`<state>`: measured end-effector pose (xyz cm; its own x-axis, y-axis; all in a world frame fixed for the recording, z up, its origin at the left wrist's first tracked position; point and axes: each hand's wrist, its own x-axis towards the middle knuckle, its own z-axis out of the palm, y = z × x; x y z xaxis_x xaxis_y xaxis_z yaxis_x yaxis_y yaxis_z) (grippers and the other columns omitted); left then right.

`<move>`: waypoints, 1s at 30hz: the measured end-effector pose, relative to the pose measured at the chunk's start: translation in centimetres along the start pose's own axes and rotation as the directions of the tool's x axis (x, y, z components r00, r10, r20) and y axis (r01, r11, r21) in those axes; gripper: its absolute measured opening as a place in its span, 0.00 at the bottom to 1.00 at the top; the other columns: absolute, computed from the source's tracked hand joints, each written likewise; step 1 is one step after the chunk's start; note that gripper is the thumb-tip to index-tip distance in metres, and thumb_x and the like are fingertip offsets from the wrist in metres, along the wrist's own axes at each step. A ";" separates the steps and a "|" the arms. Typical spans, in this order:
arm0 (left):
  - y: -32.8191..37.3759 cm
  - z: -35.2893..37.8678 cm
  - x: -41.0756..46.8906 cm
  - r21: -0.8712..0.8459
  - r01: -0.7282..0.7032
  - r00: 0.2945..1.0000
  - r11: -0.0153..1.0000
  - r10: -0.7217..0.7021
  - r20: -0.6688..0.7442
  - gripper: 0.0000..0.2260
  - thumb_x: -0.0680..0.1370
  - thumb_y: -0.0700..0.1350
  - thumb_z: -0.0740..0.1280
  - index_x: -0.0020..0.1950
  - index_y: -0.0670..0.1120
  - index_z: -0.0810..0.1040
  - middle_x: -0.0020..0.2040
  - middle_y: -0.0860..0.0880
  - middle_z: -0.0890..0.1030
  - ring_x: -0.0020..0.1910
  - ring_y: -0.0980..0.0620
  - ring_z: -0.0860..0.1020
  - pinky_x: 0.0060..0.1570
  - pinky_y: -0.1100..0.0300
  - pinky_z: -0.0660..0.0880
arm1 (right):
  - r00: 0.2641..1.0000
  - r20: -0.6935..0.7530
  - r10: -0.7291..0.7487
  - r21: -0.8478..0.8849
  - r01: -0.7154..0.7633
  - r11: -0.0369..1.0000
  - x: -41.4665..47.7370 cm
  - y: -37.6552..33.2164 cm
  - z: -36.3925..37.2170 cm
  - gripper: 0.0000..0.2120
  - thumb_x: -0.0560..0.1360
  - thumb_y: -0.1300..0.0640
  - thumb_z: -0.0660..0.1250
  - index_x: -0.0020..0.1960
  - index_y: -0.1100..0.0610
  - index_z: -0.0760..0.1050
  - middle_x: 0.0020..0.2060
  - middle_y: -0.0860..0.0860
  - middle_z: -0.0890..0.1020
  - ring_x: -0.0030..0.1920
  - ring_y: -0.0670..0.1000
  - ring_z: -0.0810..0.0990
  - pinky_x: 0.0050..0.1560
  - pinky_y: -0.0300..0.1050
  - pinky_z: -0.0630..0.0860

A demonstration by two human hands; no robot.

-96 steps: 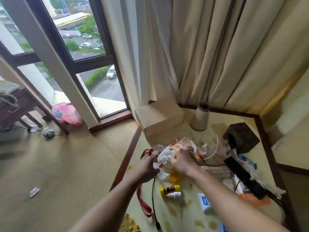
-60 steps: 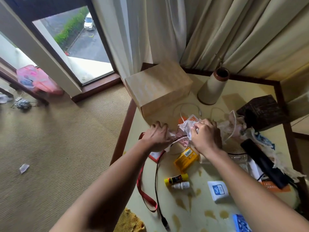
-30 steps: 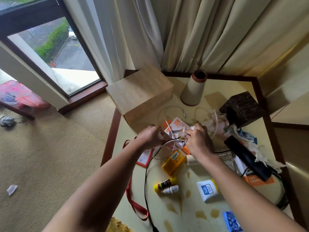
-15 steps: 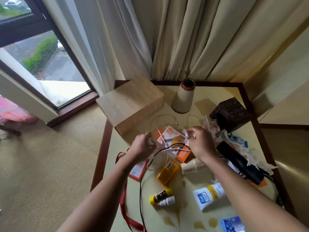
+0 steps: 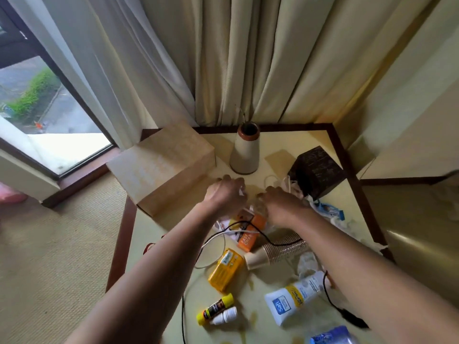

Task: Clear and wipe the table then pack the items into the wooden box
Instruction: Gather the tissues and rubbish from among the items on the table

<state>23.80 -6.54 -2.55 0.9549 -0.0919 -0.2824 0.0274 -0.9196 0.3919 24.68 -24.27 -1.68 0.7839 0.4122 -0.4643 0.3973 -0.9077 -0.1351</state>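
My left hand (image 5: 224, 194) reaches over the cream table (image 5: 293, 140), its fingers curled and pinching a small white paper scrap (image 5: 240, 192). My right hand (image 5: 283, 204) is beside it, its fingers curled down on a crumpled clear wrapper (image 5: 258, 208). Just left of my hands sits the closed light wooden box (image 5: 161, 167). Under my wrists lie an orange packet (image 5: 247, 238), a black cable (image 5: 278, 243) and a stack of paper cups (image 5: 275, 252). Nearer me are a yellow packet (image 5: 226, 269), a glue stick (image 5: 214, 309), a small white bottle (image 5: 224, 319) and a white tube (image 5: 295, 296).
A cone-shaped vase (image 5: 244, 150) stands at the back of the table, a dark carved box (image 5: 318, 170) to its right. Tissue scraps and a blue wrapper (image 5: 330, 211) lie along the right edge. Brown spill stains (image 5: 250, 316) mark the near surface. Curtains hang behind.
Both hands have moved further back, toward the vase and wooden box, past the orange packet. The camera has tilted and closed in on the table.
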 end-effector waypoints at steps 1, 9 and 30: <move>0.0 0.6 0.8 0.096 0.015 0.998 0.995 -0.021 0.055 0.16 0.77 0.57 0.66 0.63 0.55 0.77 0.59 0.46 0.76 0.55 0.44 0.76 0.51 0.49 0.78 | 1.000 -0.006 -0.025 0.008 0.025 1.000 0.2 0.3 0.5 0.18 0.78 0.54 0.65 0.68 0.50 0.73 0.61 0.56 0.75 0.63 0.59 0.76 0.53 0.50 0.74; 1.1 2.4 4.4 0.341 0.097 0.961 0.935 -0.176 0.211 0.17 0.74 0.54 0.66 0.61 0.50 0.80 0.58 0.43 0.79 0.60 0.39 0.76 0.61 0.42 0.73 | 0.992 -0.123 -0.030 0.061 0.038 0.997 1.9 1.9 2.8 0.09 0.79 0.55 0.64 0.58 0.55 0.78 0.56 0.57 0.77 0.57 0.60 0.79 0.47 0.48 0.74; 4.2 -5.0 -3.3 -0.482 -0.131 0.896 0.867 -0.104 -0.432 0.04 0.84 0.40 0.62 0.57 0.47 0.74 0.52 0.47 0.82 0.45 0.50 0.79 0.44 0.51 0.78 | 0.761 -0.423 0.492 0.893 0.256 0.371 -6.7 1.2 -2.2 0.08 0.71 0.64 0.76 0.49 0.56 0.86 0.38 0.47 0.86 0.38 0.44 0.85 0.36 0.41 0.80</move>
<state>22.27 -8.22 4.38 0.9804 0.1785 0.0840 0.0409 -0.6009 0.7983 20.96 -27.94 3.24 0.9937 -0.1001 -0.0496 -0.0777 -0.3011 -0.9504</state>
